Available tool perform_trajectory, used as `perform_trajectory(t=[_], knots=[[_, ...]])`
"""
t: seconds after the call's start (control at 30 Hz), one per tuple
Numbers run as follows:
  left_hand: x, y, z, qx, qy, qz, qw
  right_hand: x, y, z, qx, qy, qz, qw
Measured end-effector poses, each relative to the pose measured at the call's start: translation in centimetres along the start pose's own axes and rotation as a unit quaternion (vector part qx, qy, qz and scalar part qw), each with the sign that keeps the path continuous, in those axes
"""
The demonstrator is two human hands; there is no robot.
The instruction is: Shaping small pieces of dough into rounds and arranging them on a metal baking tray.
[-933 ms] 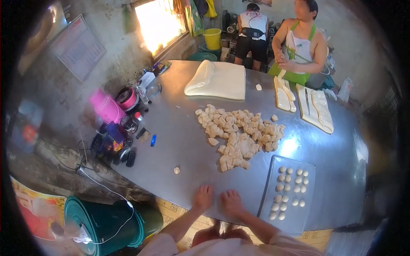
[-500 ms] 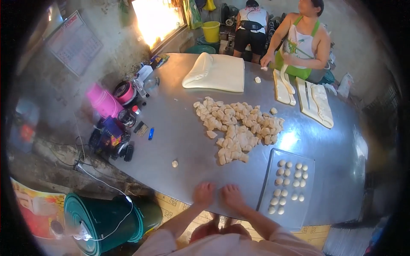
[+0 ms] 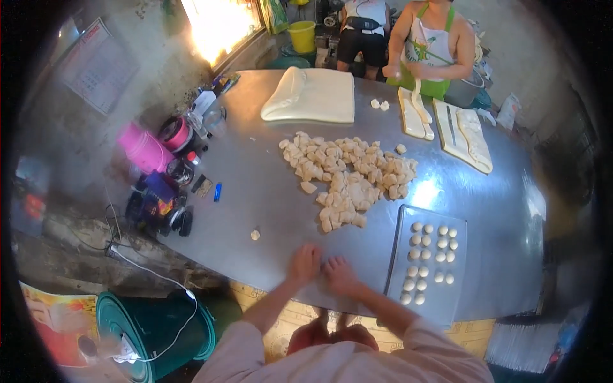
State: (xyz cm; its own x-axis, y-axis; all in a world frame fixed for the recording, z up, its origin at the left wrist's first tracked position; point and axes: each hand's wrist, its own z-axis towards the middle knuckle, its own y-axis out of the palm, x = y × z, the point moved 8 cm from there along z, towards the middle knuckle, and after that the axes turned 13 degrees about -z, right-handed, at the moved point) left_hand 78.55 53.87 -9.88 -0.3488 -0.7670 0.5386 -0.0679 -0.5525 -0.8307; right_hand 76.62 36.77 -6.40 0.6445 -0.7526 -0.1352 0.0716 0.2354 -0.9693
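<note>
My left hand (image 3: pixel 305 263) rests palm-down on the steel table (image 3: pixel 230 255), fingers loosely bent, with nothing visible held. Close beside it, my right hand (image 3: pixel 338 273) also lies open on the metal. Above them spreads a heap of cut dough pieces (image 3: pixel 341 182); a lone small piece (image 3: pixel 255 234) sits left of my left hand. To my right, a metal tray (image 3: pixel 456 281) carries several round dough balls (image 3: pixel 426 254) in rows.
A folded dough slab (image 3: pixel 313 96) lies at the back. A co-worker in a green apron (image 3: pixel 434 45) handles long dough strips (image 3: pixel 416 112); another person (image 3: pixel 364 32) bends behind. Cups and bottles (image 3: pixel 143 150) crowd the left side, above lidded green bins (image 3: pixel 150 332).
My hands have moved forward and closer together. The co-worker's hands have dropped toward the dough strips, and a second small piece now sits beside the one at the back. The view has shifted slightly.
</note>
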Motion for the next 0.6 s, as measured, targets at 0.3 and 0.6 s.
perform_trajectory(t=[0.3, 0.6], knots=[[0.9, -2.9, -3.4, 0.053, -0.034, 0.139, 0.988, -0.4, -2.3, -3.4, -0.055, 0.057, -0.044, 0.996], [-2.2, -6.5, 3.2, 0.154, -0.022, -0.005, 0.988, 1.6, 0.5, -1.1, -0.002, 0.100, 0.076, 0.992]])
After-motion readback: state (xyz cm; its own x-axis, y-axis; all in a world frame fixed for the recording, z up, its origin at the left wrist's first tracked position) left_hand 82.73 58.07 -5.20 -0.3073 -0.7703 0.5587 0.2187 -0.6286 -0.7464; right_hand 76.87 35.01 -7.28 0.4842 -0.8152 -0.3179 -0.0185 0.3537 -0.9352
